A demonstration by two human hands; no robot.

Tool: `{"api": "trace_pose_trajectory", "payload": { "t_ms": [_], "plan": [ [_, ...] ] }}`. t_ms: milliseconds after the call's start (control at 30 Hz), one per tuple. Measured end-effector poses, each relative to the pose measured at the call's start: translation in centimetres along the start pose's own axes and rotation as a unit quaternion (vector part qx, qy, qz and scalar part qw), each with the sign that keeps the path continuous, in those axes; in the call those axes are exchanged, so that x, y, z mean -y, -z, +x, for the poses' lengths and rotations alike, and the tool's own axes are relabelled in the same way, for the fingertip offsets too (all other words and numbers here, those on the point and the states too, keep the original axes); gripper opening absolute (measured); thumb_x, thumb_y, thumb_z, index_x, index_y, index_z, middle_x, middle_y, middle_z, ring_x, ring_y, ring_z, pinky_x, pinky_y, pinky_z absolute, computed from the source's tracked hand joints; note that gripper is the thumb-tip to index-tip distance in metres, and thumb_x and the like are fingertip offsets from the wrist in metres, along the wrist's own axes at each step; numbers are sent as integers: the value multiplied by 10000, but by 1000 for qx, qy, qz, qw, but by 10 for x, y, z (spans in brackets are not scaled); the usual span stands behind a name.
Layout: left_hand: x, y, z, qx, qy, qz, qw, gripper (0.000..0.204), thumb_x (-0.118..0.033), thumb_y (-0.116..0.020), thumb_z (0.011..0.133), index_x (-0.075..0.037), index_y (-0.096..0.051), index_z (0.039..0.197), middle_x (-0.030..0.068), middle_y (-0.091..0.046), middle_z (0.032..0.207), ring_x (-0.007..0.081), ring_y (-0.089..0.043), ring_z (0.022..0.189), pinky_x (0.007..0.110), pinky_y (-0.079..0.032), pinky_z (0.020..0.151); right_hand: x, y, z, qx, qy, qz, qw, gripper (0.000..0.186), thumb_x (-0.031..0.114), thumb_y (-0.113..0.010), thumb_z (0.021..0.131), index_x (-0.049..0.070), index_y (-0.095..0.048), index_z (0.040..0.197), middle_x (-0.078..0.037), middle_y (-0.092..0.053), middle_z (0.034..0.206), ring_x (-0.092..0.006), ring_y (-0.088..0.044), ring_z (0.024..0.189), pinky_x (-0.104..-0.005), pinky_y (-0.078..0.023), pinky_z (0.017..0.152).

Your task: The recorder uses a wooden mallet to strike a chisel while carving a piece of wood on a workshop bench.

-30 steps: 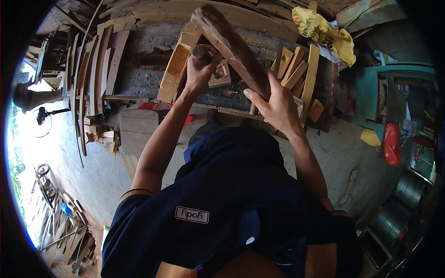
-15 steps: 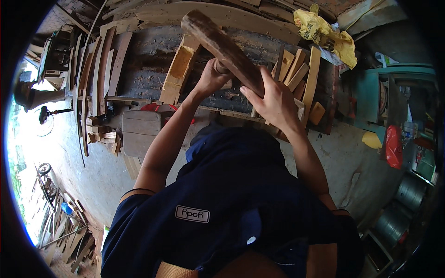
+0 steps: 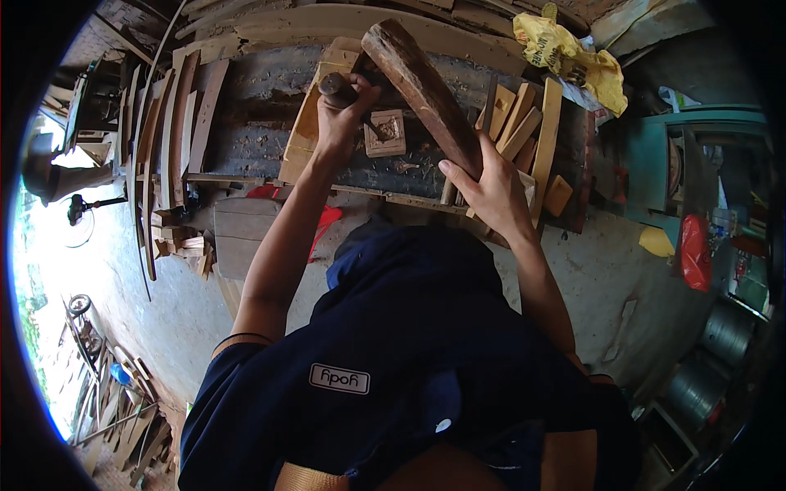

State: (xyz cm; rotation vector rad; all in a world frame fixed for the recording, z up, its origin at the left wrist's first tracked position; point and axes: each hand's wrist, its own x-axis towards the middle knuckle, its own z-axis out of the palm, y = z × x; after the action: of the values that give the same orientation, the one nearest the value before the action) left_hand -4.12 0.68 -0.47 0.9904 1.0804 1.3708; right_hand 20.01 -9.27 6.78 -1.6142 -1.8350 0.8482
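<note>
My left hand (image 3: 334,131) is closed around a chisel (image 3: 338,90), whose round wooden handle end faces up. The chisel's dark shaft slants down beside a small square wooden block (image 3: 385,146) with a carved-out recess, lying on the workbench. Whether the tip touches the block I cannot tell. My right hand (image 3: 496,195) grips the lower end of a thick, rough wooden club (image 3: 426,92). The club's broad end points up and to the left, apart from the chisel. A long hollowed wooden piece (image 3: 301,131) lies left of the block, partly behind my left hand.
Dark workbench (image 3: 254,123) strewn with shavings. Wooden strips (image 3: 517,131) lie at its right, long planks (image 3: 182,123) at its left. A yellow bag (image 3: 565,57) is at the far right, near a teal cabinet (image 3: 651,155). A wooden stool (image 3: 246,229) stands below the bench.
My left hand has moved left, and the chisel handle has come out from behind the club. The club has shifted right, uncovering the square block. My right hand has moved slightly right and nearer.
</note>
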Motion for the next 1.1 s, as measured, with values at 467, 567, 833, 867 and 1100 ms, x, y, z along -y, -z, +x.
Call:
{"api": "trace_pose_trajectory", "payload": {
  "t_ms": [467,567,833,867,1100],
  "plan": [
    [21,-21,-3,21,12,-11,1000,148,-30,-763,849,-83,-674,955,-59,-641,858,42,-587,790,229,-483,725,43,18,12,-41,100,70,992,541,363,-713,917,-3,-514,1262,-233,-700,823,-369,-736,773,-427,-576,635],
    [25,-27,-12,45,-3,-17,999,144,-31,-757,850,-79,-672,955,-45,-664,884,42,-603,817,234,-497,754,68,24,21,-83,168,96,977,526,338,-722,915,-4,-508,1252,-222,-699,808,-349,-740,757,-427,-576,625],
    [43,-30,-26,154,-67,-26,985,92,-8,-702,891,-35,-662,969,-3,-740,891,34,-643,816,228,-514,721,41,2,18,46,21,-108,993,528,416,-692,916,48,-517,1251,-222,-693,788,-414,-711,770,-459,-546,638],
    [42,-30,-29,154,-66,-25,986,92,-8,-702,891,-35,-662,969,-3,-740,891,34,-643,816,228,-514,721,38,1,17,47,22,-108,993,528,416,-692,916,48,-517,1251,-222,-693,788,-414,-711,770,-459,-546,638],
    [34,-29,-27,-91,-35,-77,992,122,-12,-725,876,-67,-652,958,-46,-626,797,27,-555,675,197,-444,594,2,-8,3,23,-9,-21,999,579,442,-687,901,17,-511,1254,-248,-690,778,-423,-714,769,-481,-557,637]
  ]
}}
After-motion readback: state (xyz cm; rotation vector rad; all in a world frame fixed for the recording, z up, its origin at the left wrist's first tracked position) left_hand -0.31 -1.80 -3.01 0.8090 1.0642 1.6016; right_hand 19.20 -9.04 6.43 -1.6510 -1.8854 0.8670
